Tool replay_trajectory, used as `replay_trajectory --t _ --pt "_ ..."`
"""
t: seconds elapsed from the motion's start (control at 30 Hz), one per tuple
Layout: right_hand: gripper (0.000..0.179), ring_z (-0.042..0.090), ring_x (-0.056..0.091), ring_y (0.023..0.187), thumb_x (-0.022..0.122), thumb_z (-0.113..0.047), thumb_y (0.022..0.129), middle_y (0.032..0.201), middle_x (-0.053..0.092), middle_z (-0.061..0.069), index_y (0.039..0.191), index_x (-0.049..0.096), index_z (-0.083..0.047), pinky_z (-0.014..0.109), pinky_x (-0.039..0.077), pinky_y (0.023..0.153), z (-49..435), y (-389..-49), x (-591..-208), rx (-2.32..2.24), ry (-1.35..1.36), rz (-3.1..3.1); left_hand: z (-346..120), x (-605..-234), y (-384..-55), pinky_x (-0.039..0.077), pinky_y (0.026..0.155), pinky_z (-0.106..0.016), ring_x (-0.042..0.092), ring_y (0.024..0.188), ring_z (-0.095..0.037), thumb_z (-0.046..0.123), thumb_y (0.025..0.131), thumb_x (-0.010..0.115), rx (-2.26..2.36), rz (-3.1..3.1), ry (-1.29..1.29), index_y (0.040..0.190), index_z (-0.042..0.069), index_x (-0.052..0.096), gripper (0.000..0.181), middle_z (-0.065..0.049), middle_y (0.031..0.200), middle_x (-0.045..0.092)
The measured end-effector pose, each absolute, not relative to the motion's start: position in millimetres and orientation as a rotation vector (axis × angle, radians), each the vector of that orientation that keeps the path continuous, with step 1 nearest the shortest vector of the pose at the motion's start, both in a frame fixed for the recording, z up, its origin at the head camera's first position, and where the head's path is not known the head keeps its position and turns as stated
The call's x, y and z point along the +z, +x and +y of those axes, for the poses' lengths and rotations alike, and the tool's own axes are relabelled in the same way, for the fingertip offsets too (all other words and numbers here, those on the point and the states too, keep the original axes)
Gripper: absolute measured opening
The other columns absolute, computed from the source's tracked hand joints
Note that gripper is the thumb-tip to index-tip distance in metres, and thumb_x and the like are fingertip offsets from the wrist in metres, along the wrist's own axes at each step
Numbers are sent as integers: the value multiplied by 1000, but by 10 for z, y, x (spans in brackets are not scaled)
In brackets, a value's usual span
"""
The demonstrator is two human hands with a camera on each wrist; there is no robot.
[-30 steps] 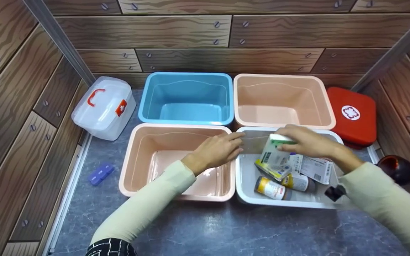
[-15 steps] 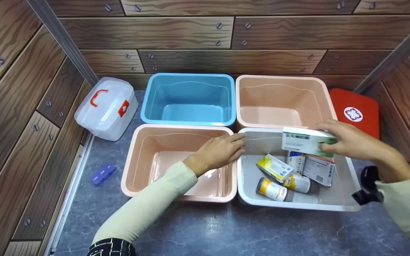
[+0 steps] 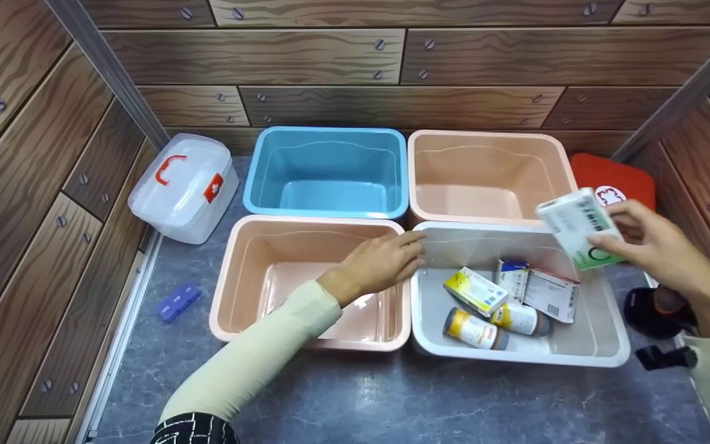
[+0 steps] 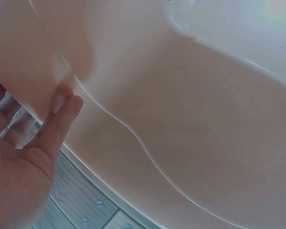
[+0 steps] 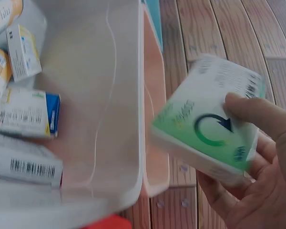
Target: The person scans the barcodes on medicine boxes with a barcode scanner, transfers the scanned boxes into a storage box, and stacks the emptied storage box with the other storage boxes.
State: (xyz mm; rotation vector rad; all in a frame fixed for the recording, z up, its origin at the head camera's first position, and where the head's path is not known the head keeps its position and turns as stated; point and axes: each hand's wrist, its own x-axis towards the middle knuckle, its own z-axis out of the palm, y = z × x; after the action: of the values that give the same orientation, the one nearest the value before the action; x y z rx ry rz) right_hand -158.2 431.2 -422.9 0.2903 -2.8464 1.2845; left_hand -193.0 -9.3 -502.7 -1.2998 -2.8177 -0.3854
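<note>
My right hand (image 3: 657,246) holds a white and green medicine box (image 3: 580,228) between thumb and fingers. It is raised over the right back corner of the grey bin (image 3: 614,345), clear of the boxes inside. The right wrist view shows a curved arrow on the green end of this box (image 5: 209,119). My left hand (image 3: 376,262) rests loosely at the right rim of the front pink bin (image 3: 222,296), its fingertips by the grey bin's edge. In the left wrist view, thumb and fingers of this hand (image 4: 28,152) lie relaxed along the wall.
In the grey bin lie a yellow medicine box (image 3: 476,291), more boxes (image 3: 552,293) and two bottles (image 3: 475,328). Behind stand a blue bin (image 3: 327,166) and another pink bin (image 3: 490,172). A clear first-aid box (image 3: 185,185), purple pill case (image 3: 179,302) and red case (image 3: 626,179) flank them.
The right hand has lifted the white and green box out of the grey bin and carried it to the right, turning it on the way. The left hand has stayed in place.
</note>
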Motion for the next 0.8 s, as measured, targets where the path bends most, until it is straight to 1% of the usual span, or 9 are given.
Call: replay_trajectory --t 0.1,0.2,0.27,0.37,0.47,0.53,0.6,0.63,0.8 --pt "62 -16 63 98 76 10 95 113 64 -30 147 53 -12 6 53 76 4419 -1520 -4255 1303 302 -2769 -95 -5025 -1928 65 96 -44 72 127 -29 35 117 48 -387 -2818 -1303 139 15 70 36 -4 166 54" --pt "93 -12 65 97 74 20 90 117 63 -24 166 35 -16 6 53 77 4503 -1463 -4271 1310 351 -2707 -92 -5030 -1930 65 95 -43 73 126 -29 35 117 49 -386 -2819 -1302 139 15 70 36 -4 166 54" --pt "103 -9 67 99 71 27 87 119 64 -19 171 27 -14 7 55 78 4549 -1432 -4284 1320 379 -2657 -91 -5032 -1932 66 94 -43 73 126 -29 35 118 48 -377 -2823 -1300 140 15 69 37 -4 167 53" --pt "91 -8 67 100 69 27 88 119 66 -19 166 35 -7 7 55 78 4618 -1390 -4312 1314 343 -2587 -87 -5038 -1934 66 93 -43 73 127 -29 36 118 47 -365 -2828 -1299 140 16 69 37 -4 167 53" --pt "60 -9 65 97 69 19 94 116 66 -22 146 58 -8 4 53 78 4674 -1362 -4342 1294 194 -2499 -84 -5041 -1934 66 94 -43 73 127 -29 36 118 47 -360 -2829 -1299 140 16 69 37 -4 167 53" --pt "46 -8 65 92 70 16 95 110 69 -21 131 66 -13 4 52 75 4699 -1354 -4358 1348 85 -2409 -83 -5043 -1933 65 95 -43 73 127 -29 36 118 47 -355 -2828 -1296 140 17 69 37 -3 167 53" --pt "44 -7 67 88 70 16 95 103 73 -19 122 67 -19 4 52 74 4722 -1345 -4372 1463 22 -2305 -82 -5045 -1930 65 96 -43 73 127 -29 35 118 48 -356 -2828 -1293 140 17 69 36 -4 167 53" --pt "44 -6 69 85 69 17 95 101 76 -17 120 66 -18 5 53 73 4731 -1341 -4381 1543 11 -2247 -82 -5044 -1928 65 96 -43 73 127 -30 34 117 49 -358 -2829 -1291 140 17 69 35 -4 167 53" --pt "48 -4 76 86 66 24 92 100 82 -11 118 61 -15 7 56 72 4771 -1300 -4450 1708 16 -2095 -89 -5034 -1920 65 98 -44 72 128 -30 34 117 50 -365 -2835 -1285 141 17 69 35 -4 167 53"
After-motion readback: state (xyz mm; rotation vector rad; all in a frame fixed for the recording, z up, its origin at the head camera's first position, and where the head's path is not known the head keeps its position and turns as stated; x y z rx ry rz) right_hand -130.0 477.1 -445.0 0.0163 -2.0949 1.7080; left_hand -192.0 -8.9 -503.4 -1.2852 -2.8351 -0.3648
